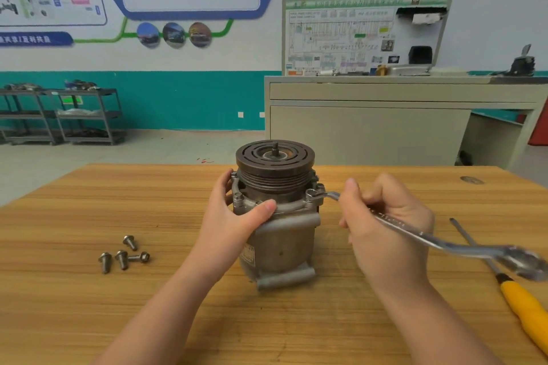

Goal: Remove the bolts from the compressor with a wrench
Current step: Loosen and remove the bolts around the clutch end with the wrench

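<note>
The compressor (278, 216) stands pulley-up on the wooden table (89, 305). The left hand (237, 216) grips its body, thumb across the front flange. The right hand (385, 222) curls around a wrench (415, 234) whose ring end sits on a bolt (311, 194) at the right flange. 4 loose bolts (123, 255) lie left; a yellow-handled screwdriver (527, 311) lies right.

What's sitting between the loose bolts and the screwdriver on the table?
Head view: the compressor, gripped by the left hand, and the right hand holding the wrench.
</note>
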A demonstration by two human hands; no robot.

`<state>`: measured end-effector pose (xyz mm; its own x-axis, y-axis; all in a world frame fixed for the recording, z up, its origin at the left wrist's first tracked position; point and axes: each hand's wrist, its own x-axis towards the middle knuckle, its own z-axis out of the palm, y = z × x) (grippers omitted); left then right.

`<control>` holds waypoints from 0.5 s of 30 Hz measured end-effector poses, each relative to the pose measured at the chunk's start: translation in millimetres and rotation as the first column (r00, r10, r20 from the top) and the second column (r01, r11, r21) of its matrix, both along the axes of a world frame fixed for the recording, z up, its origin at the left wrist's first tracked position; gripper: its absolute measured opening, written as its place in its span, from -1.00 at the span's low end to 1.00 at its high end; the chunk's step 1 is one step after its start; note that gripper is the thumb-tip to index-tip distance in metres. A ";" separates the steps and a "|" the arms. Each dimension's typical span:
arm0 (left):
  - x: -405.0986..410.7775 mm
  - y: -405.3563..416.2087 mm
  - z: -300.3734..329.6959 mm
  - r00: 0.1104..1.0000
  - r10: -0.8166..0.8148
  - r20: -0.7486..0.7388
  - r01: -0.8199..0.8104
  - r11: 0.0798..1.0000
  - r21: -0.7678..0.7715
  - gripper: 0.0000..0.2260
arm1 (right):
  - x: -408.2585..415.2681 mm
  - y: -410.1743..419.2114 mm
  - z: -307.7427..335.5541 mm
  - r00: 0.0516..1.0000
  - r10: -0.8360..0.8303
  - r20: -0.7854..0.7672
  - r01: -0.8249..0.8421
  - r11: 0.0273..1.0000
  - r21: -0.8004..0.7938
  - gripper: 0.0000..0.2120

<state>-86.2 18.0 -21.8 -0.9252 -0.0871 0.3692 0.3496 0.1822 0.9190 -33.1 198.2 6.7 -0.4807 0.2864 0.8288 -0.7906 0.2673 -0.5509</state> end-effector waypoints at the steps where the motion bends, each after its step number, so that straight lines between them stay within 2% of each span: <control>1: 1.0 0.1 1.3 1.000 0.002 0.002 -0.002 1.000 -0.003 -0.12 | 1.5 -2.9 -1.6 0.999 -0.032 -0.037 0.033 0.999 0.042 -0.65; 4: 5.3 1.7 3.4 1.000 0.022 -0.006 -0.022 1.000 -0.012 -0.06 | 4.1 -7.7 -3.6 0.979 -0.169 -0.112 0.184 0.971 0.151 -0.63; 6: 10.7 4.0 2.5 0.998 0.055 -0.019 -0.056 0.998 -0.017 0.00 | 5.3 -12.1 -6.3 0.957 -0.204 -0.204 0.256 0.927 0.274 -0.59; 8: 16.3 5.9 0.7 0.995 0.094 -0.028 -0.095 0.995 -0.016 0.01 | 5.2 -15.1 -8.4 0.958 -0.176 -0.226 0.247 0.905 0.346 -0.57; 9: 17.7 6.3 -0.4 0.994 0.105 -0.038 -0.105 0.994 -0.015 -0.02 | 4.1 -13.2 -7.7 0.973 -0.157 -0.170 0.204 0.926 0.317 -0.61; 11: 18.1 5.6 -1.8 0.993 0.107 -0.043 -0.108 0.994 -0.023 -0.04 | -3.6 1.2 -1.6 0.997 -0.070 0.036 0.064 0.987 0.150 -0.69; 12: 17.7 5.0 -1.5 0.994 0.102 -0.040 -0.103 0.994 -0.028 0.00 | -8.9 12.2 3.5 0.986 0.039 0.160 -0.049 0.997 0.055 -0.69; 13: 16.5 4.0 -1.1 0.995 0.096 -0.036 -0.098 0.995 -0.032 0.03 | -13.7 23.7 9.3 0.939 0.209 0.274 -0.200 0.978 -0.064 -0.67; 15: 11.7 1.5 0.0 0.997 0.072 -0.036 -0.074 0.996 -0.043 0.00 | -25.7 38.8 14.5 0.744 0.543 0.388 -0.398 0.828 -0.395 -0.69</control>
<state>-74.5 19.4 -21.8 -0.9037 -0.1365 0.4059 0.3653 0.2489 0.8970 -58.8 237.0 21.2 -0.9160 0.0914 0.3905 -0.3998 -0.2853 -0.8711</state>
